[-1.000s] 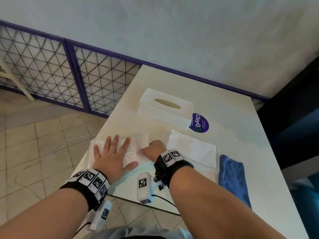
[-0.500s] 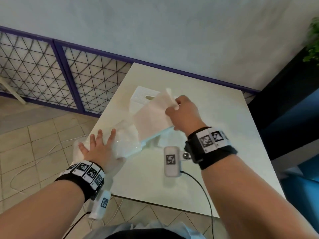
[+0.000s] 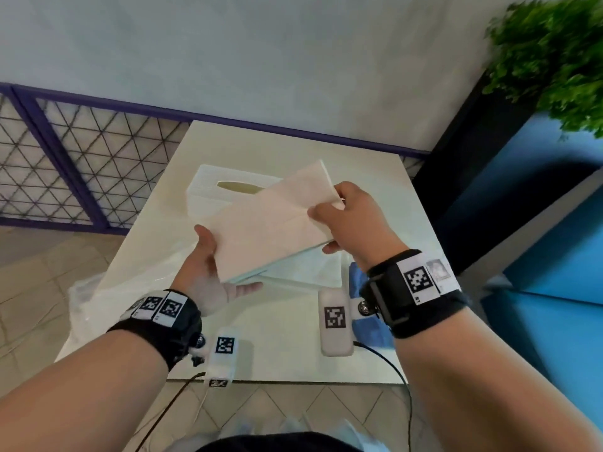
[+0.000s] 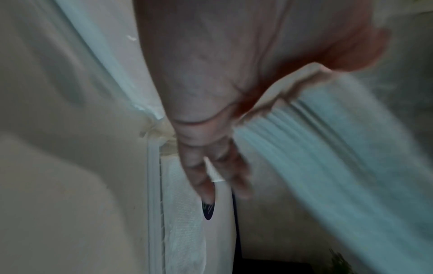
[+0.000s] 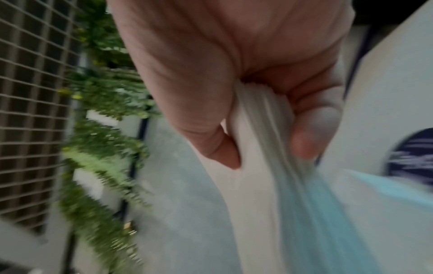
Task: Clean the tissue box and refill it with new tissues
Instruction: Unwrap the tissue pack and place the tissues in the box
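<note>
A thick stack of white tissues hangs tilted above the table, held by both hands. My right hand grips its far right end, thumb on top and fingers curled beneath; the right wrist view shows the tissue stack pinched. My left hand holds the near left corner, thumb along the edge and fingers under it. In the left wrist view the tissue stack runs past the thumb. The white tissue box, with an oval slot on top, stands behind the stack, partly hidden.
A clear plastic wrapper lies crumpled over the table's left edge. A flat white pile sits under the stack, and a blue cloth lies beside it. A purple sticker is on the table. A green plant stands at the right.
My right hand pulled the tissue stack out of the wrapper and lifted it. My left hand left the wrapper and rose to take the stack's near end.
</note>
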`<control>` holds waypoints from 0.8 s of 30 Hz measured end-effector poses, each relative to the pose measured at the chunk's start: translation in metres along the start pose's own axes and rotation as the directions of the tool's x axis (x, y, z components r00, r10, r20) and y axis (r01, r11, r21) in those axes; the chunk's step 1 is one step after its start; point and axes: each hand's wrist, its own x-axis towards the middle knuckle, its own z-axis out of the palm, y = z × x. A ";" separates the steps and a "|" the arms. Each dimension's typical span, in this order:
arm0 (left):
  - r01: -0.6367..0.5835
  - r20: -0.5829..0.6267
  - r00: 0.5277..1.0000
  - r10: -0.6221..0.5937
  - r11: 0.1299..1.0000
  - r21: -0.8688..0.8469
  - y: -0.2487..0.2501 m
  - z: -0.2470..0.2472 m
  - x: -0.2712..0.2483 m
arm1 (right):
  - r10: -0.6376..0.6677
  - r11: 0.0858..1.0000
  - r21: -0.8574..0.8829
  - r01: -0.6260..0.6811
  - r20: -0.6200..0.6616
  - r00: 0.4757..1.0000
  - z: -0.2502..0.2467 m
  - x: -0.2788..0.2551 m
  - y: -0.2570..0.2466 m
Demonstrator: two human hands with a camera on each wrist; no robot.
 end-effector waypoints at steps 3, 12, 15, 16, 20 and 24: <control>-0.081 -0.023 0.996 0.083 0.993 0.082 -0.007 0.001 0.000 | 0.095 0.995 0.022 -0.095 0.012 0.995 0.000 -0.003 0.049; -0.106 -0.127 0.966 0.224 0.796 0.596 -0.043 -0.025 -0.005 | 0.166 0.986 -0.043 -0.162 0.132 0.977 0.026 -0.025 0.166; -0.047 -0.146 0.971 0.191 0.748 0.661 -0.052 -0.032 -0.007 | 0.162 0.982 -0.121 -0.144 0.150 0.975 0.031 -0.027 0.178; -0.032 -0.157 0.971 0.182 0.745 0.666 -0.053 -0.032 -0.007 | 0.168 0.980 -0.130 -0.148 0.151 0.974 0.032 -0.026 0.181; -0.016 -0.146 0.968 0.204 0.632 0.775 -0.060 -0.035 -0.007 | 0.171 0.967 -0.217 -0.133 0.169 0.971 0.033 -0.024 0.189; -0.009 -0.129 0.954 0.269 0.458 0.889 -0.050 -0.037 0.006 | 0.198 0.966 -0.195 -0.171 0.129 0.972 0.030 -0.013 0.186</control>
